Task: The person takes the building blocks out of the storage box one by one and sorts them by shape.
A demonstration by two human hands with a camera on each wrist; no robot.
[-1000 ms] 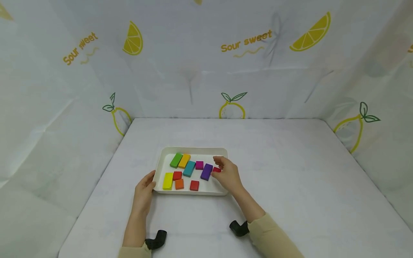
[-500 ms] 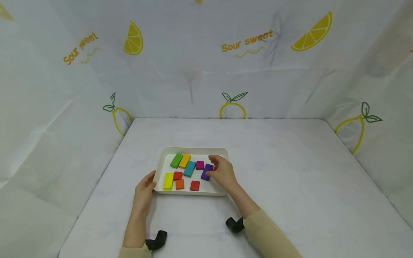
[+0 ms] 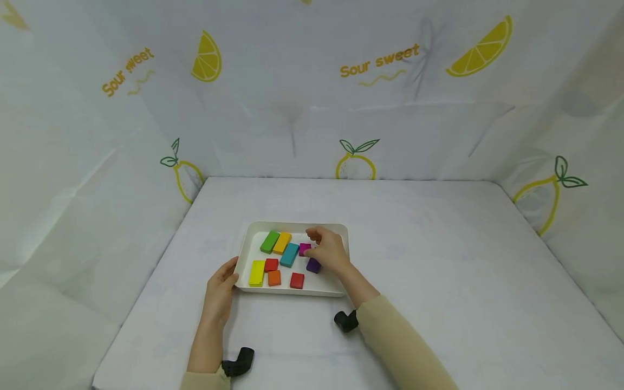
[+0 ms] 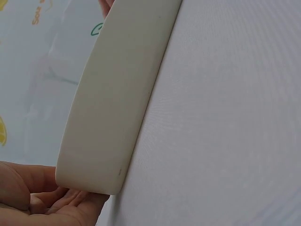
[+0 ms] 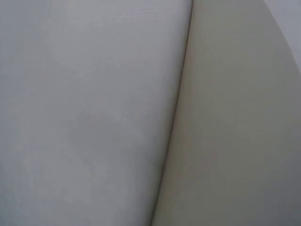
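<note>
Currently, the left hand (image 3: 219,295) is gripping the left end of a tray (image 3: 292,292), while the right hand (image 3: 329,252), thumb and fingers apart, is reaching over its right half. Beneath, a purple block (image 3: 313,266) and a magenta block (image 3: 304,247) are lying partly covered. Leftward, a teal block (image 3: 289,255), an amber block (image 3: 282,243) and a green block (image 3: 270,241) are slanting; nearer the front, a yellow block (image 3: 256,273), a red block (image 3: 271,265), an orange block (image 3: 274,278) and another red block (image 3: 297,280) are lying flat. A white table (image 3: 439,260) is bearing the tray.
</note>
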